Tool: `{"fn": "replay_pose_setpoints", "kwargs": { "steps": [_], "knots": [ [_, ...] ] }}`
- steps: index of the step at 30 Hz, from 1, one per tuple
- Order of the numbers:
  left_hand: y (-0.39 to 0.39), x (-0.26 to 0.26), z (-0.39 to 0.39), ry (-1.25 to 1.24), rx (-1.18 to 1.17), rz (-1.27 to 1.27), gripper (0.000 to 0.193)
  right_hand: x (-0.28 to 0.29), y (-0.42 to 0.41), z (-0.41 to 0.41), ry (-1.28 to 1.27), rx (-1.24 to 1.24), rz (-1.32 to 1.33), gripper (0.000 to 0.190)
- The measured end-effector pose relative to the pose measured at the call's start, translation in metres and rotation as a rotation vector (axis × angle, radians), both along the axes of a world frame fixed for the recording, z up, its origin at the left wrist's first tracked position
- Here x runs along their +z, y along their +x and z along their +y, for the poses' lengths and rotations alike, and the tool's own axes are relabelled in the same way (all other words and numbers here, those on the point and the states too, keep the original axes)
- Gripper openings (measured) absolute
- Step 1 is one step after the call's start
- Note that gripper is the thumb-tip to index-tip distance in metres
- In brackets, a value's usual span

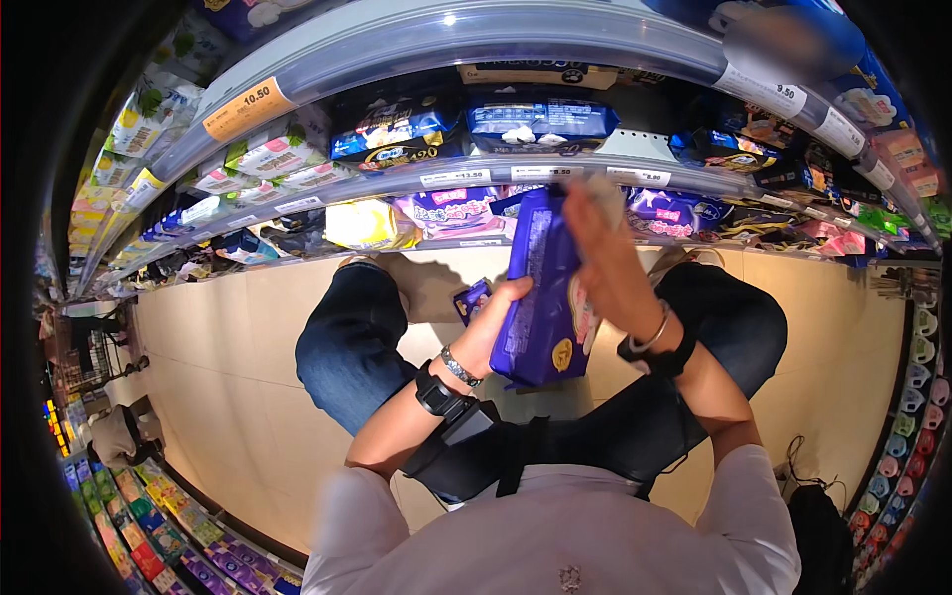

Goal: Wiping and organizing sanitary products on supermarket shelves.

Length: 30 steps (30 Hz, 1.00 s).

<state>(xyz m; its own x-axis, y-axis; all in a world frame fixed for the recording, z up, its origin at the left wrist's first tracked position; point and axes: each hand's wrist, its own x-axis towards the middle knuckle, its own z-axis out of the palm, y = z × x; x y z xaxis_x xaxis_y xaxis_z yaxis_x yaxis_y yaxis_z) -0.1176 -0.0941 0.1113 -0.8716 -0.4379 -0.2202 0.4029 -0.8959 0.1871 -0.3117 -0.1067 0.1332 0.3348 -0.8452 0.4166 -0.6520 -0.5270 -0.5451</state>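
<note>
My left hand [487,320] grips a purple soft plastic pack [539,297] from its left side, thumb across the near face. The pack stands tilted between my knees and bears writing and a gold round mark. My right hand [606,253] is stretched out flat along the pack's right upper side, its fingertips blurred. Whether its palm presses on the pack cannot be made out. Behind them on the lowest shelf lie a pink and purple pack [450,212], a second purple pack [673,213] and a yellow pack [370,223].
A shelf edge with price labels [547,173] curves just beyond my hands, with blue packs [539,123] above it. A small purple packet [471,299] is on the floor by my left foot. A dark bag [818,535] stands behind at right. A person [123,435] is at far left.
</note>
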Motion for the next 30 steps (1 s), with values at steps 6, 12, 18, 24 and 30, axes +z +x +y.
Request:
{"fn": "replay_pose_setpoints", "kwargs": {
  "steps": [6,12,18,24,30],
  "knots": [
    [-0.015,0.021,0.002,-0.446,0.233,-0.451,0.069,0.032,-0.026,-0.010,0.065,0.015,-0.409,0.057],
    [-0.017,-0.005,-0.002,-0.293,0.243,-0.446,0.061,0.014,-0.015,-0.011,0.114,0.010,-0.252,0.039],
    [-0.017,-0.016,0.013,0.297,0.151,0.009,0.055,0.004,-0.009,-0.006,0.107,-0.133,-0.555,0.038],
    [-0.005,0.007,-0.018,0.254,0.079,0.004,0.055,0.008,-0.010,-0.007,0.073,-0.057,-0.273,0.046],
    [0.002,-0.016,-0.019,0.316,0.100,0.142,0.047,0.019,-0.002,0.004,0.070,0.242,-0.085,0.068]
  ]
}}
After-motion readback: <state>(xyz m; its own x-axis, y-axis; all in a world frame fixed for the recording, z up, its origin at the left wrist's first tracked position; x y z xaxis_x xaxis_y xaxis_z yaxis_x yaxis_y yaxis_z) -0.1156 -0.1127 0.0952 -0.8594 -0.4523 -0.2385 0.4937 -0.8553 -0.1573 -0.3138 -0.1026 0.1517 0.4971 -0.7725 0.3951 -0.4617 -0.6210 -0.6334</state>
